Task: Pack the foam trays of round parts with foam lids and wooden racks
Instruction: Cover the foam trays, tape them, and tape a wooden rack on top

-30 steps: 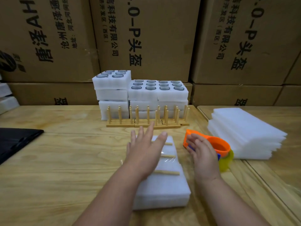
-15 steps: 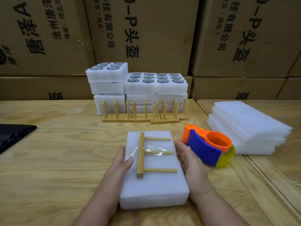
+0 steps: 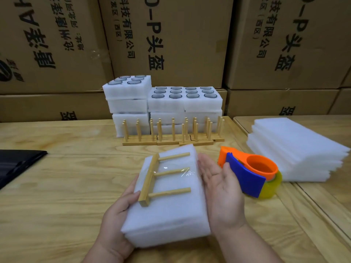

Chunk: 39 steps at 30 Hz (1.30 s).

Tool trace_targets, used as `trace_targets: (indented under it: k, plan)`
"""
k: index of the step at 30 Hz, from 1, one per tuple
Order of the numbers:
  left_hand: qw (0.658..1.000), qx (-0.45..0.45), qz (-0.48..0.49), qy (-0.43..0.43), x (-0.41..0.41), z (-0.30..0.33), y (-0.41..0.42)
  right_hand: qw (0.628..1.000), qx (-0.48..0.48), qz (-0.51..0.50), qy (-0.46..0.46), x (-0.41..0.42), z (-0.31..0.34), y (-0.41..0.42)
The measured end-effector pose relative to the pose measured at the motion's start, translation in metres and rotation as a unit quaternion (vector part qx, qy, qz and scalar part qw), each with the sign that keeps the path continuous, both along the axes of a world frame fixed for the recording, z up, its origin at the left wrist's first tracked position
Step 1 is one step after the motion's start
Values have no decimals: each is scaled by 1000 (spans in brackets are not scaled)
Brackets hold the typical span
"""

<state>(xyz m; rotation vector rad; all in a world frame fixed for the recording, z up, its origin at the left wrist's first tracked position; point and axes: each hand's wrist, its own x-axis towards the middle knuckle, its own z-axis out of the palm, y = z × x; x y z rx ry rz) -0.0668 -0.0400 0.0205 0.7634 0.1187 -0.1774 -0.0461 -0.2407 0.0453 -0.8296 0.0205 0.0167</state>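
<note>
At the far left a black sheet (image 3: 17, 166) lies on the wooden table (image 3: 66, 186), cut off by the frame edge, so its shape cannot be told. The left hand (image 3: 117, 219) grips the left side of a white foam pack (image 3: 171, 209), thumb curled onto the top beside a wooden rack (image 3: 161, 177) taped flat there under clear film; its other fingers are hidden beneath the foam. The pack is tilted, its far end raised off the table. The right hand (image 3: 218, 188) presses the pack's right side with straight fingers, palm showing.

Behind, stacked foam trays (image 3: 165, 105) hold round parts (image 3: 175, 95) in their top holes; the lower trays are partly hidden by a row of upright wooden racks (image 3: 171, 133) standing in front. Just right of the right hand sits an orange and blue tape dispenser (image 3: 248, 171). Farther right a pile of foam lids (image 3: 296, 150) rests on a second table, its right edge cut off. Cardboard boxes (image 3: 171, 44) with printed characters wall the back.
</note>
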Motion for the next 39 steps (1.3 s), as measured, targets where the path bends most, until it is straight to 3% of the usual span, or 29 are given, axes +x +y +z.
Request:
trace_targets:
  k: [4,7,10,14,18,20,22,25,27,29,31,32,36,39]
  plan:
    - [999,-28,18,-4,0,1,1,999,19,47,-6,7,8,4]
    - [998,-12,56,10,-3,-1,9,987,-14,153,40,8,2,14]
    - [993,95,73,10,-4,2,18,981,-56,178,50,8,-14,19]
    - [948,303,96,28,-8,10,30,979,-131,157,-10,6,-26,22]
    - [927,357,112,27,-31,18,45,980,-136,148,-17,5,-25,33]
    - [906,389,165,3,-42,23,48,977,-153,144,-30,5,-26,45]
    - [837,478,261,-57,-60,33,45,976,-162,140,-39,6,-25,58]
    - [620,685,293,-247,-78,41,34,972,-187,134,-41,13,-25,83]
    - [483,784,263,-289,-79,24,27,967,-218,129,-37,16,-23,104]
    - [431,840,228,-239,-78,10,18,954,-266,133,-46,19,-19,123]
    - [432,857,236,-153,-76,-1,18,942,-282,167,-75,22,-19,134]
    - [458,846,247,-119,-73,1,24,939,-283,181,-77,26,-22,139]
    - [473,841,254,-62,-47,-10,58,937,-296,163,-93,34,-33,139]
    - [483,844,233,-18,-18,-15,88,958,-253,120,-62,39,-45,134]
